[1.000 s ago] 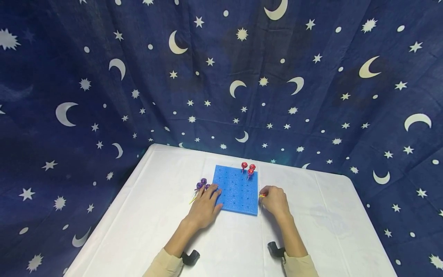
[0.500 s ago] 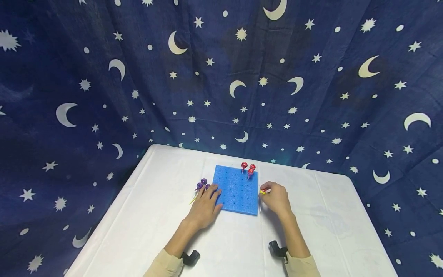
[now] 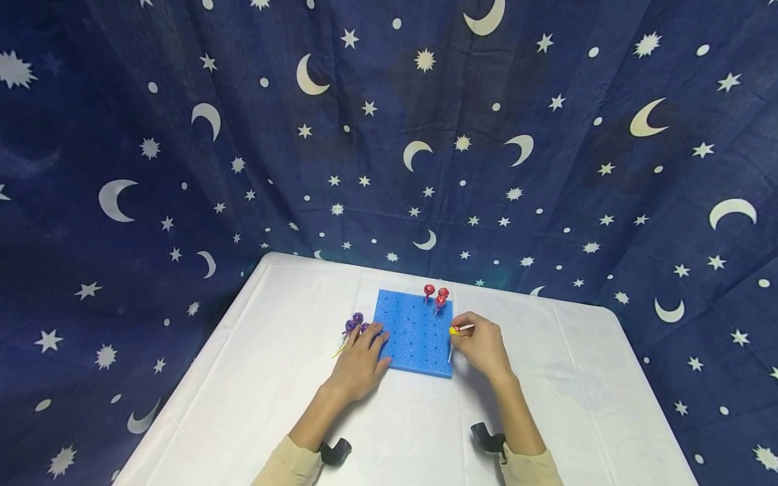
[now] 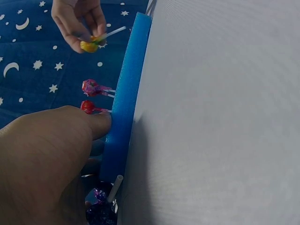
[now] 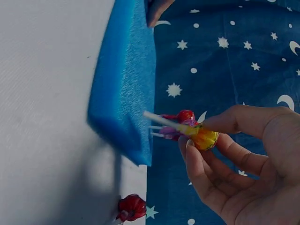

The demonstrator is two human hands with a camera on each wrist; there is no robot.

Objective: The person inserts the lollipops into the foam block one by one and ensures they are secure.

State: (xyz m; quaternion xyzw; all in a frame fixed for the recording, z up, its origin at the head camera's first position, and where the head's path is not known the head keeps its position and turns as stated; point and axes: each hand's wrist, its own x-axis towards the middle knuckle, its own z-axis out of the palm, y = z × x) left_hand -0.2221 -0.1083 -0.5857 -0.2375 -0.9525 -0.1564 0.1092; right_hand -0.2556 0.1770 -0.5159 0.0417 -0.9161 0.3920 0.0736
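A blue foam block [image 3: 404, 344] with rows of small holes lies on the table. My left hand [image 3: 358, 368] rests on its left edge, fingers spread over it. Thumb and fingers of my right hand [image 3: 483, 344] pinch a yellow-wrapped lollipop [image 5: 205, 138] by its head at the block's right edge. The white stick points down toward the foam, its tip apart from the surface in the right wrist view. Several red lollipops [image 3: 440, 302] stand upright in the block's far right corner. Purple lollipops [image 3: 350, 325] lie beside the left hand, partly covered by its fingers.
Another red lollipop [image 5: 131, 207] lies on the white table [image 3: 255, 378] beyond the block's right side. A dark blue curtain [image 3: 365, 155] with moons and stars hangs behind the table. Black wrist mounts [image 3: 335, 453] sit at both sleeves.
My right hand has brought the yellow lollipop up and left from beside the block to over its right edge, turning the stick downward. The left hand has stayed in place.
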